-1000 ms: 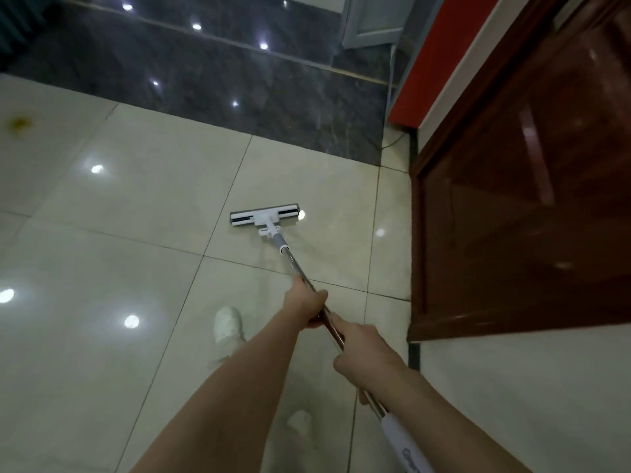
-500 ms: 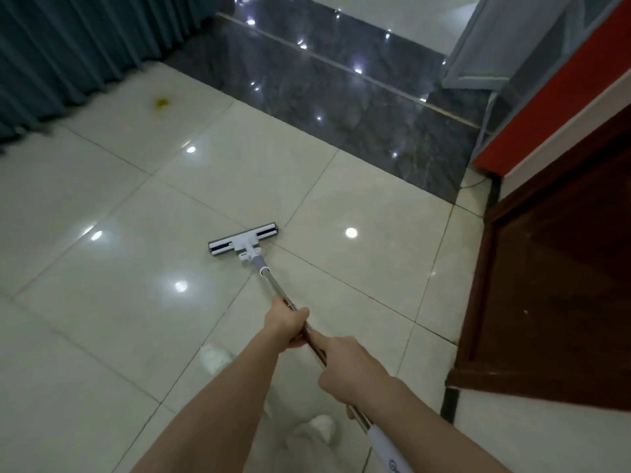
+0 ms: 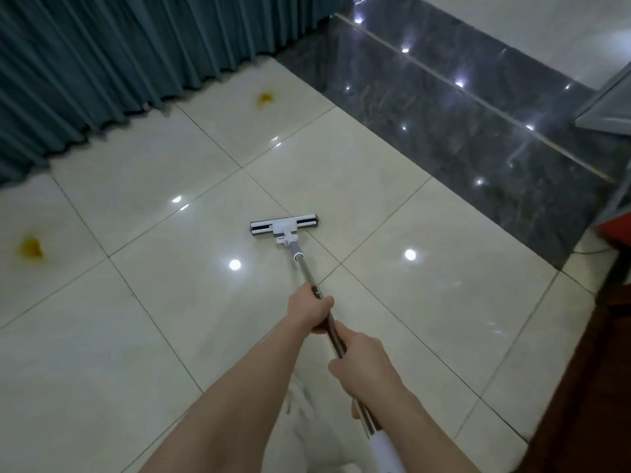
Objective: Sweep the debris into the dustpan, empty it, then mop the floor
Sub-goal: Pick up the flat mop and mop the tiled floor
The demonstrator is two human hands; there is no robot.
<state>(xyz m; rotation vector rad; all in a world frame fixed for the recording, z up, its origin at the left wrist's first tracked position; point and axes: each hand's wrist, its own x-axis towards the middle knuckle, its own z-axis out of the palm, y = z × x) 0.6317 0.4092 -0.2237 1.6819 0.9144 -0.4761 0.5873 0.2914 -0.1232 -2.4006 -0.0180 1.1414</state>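
Note:
A flat white mop head (image 3: 285, 229) lies on the cream floor tiles (image 3: 392, 213), with a metal pole (image 3: 305, 270) running back toward me. My left hand (image 3: 309, 310) grips the pole further down its length. Just behind it, my right hand (image 3: 362, 365) grips the pole above the white end grip (image 3: 384, 450). Two yellow stains mark the tiles: one (image 3: 264, 99) near the curtain, one (image 3: 31, 249) at the far left. No dustpan is in view.
A teal curtain (image 3: 112, 56) hangs along the back left down to the floor. A band of dark glossy tiles (image 3: 478, 138) crosses the upper right. Dark wooden furniture (image 3: 594, 387) stands at the right edge. My white trousers (image 3: 307, 411) show below my arms.
The view has swung left, bringing the curtain and a second yellow stain into sight. The mop head has moved left across the tiles, away from the wooden furniture. Both hands keep their grip.

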